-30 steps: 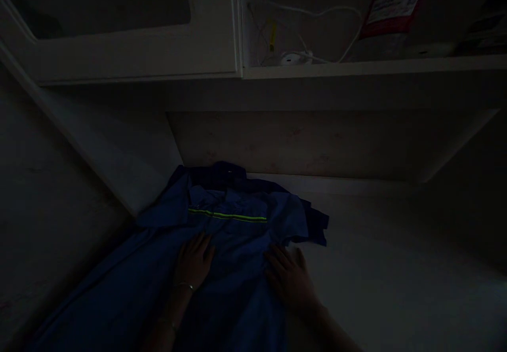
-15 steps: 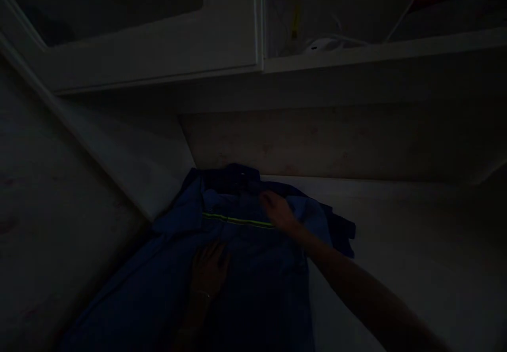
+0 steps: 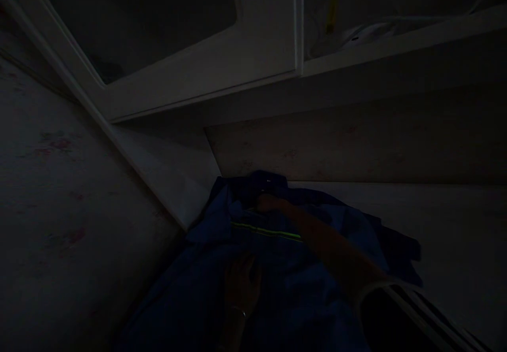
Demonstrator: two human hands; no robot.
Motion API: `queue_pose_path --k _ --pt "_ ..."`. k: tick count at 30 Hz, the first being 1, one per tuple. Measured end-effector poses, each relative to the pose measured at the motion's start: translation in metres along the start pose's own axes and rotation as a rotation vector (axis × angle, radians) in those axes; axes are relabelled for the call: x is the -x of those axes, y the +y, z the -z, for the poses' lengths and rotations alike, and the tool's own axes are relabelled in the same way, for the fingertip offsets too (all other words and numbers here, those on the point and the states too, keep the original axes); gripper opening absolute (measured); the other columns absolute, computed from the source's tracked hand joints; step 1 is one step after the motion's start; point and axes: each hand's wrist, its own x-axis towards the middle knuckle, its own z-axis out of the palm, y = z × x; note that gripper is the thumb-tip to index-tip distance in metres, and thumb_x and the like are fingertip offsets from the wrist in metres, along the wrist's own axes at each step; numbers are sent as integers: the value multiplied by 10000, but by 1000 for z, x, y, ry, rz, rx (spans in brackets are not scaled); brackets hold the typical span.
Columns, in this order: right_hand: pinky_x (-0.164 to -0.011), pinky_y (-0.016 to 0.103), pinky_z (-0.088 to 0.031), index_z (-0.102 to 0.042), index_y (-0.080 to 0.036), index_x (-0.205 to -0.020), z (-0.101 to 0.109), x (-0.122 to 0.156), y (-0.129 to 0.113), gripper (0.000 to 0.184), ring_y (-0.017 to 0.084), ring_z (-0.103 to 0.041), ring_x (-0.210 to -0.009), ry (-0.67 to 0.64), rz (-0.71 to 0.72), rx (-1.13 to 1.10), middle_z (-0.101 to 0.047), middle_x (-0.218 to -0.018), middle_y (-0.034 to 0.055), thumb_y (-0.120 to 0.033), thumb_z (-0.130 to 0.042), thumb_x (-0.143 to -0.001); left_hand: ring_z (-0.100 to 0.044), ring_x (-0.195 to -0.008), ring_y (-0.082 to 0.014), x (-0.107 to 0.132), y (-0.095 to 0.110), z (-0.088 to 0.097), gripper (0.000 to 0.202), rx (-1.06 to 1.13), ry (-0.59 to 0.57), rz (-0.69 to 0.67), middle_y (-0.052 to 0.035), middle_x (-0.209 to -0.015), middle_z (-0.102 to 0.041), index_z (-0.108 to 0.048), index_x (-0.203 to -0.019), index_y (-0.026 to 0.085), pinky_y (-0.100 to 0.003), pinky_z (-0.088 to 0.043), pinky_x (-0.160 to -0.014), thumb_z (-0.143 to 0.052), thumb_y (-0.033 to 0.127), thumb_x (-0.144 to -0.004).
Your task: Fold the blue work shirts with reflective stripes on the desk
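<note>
A blue shirt (image 3: 277, 288) with a thin yellow-green stripe across the chest lies spread on a pale surface in very dim light. Its dark collar (image 3: 261, 183) points toward the back wall. My left hand (image 3: 241, 283) rests flat on the shirt below the stripe, fingers stretched out, a bracelet at the wrist. My right hand (image 3: 267, 202) reaches far forward to the collar, and its fingers are too dark to read. The right arm crosses the stripe, with a dark sleeve with white stripes at the bottom right.
A pale surface (image 3: 455, 235) runs right of the shirt to a back wall. A slanted white panel (image 3: 166, 177) closes the left side. Above, a white shelf (image 3: 396, 45) holds a cable and a small white device (image 3: 356, 35).
My right hand has gone from the shirt's right edge up across the stripe to the collar. The left hand stays flat on the shirt. The view has swung left and down.
</note>
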Motion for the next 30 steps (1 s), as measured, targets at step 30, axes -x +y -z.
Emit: queue_pose_path --k 30 --pt "-958 462 -427 -603 -224 -1136 -64 395 95 317 268 -576 -1115 603 -383 140 -604 -1247 107 -406 -458 -922 -540 -1214 -250 3 13 10 383 -219 21 -84 -90 -1345 -601 -623 -1210 229 -446 -366 -1055 -406 394 -941"
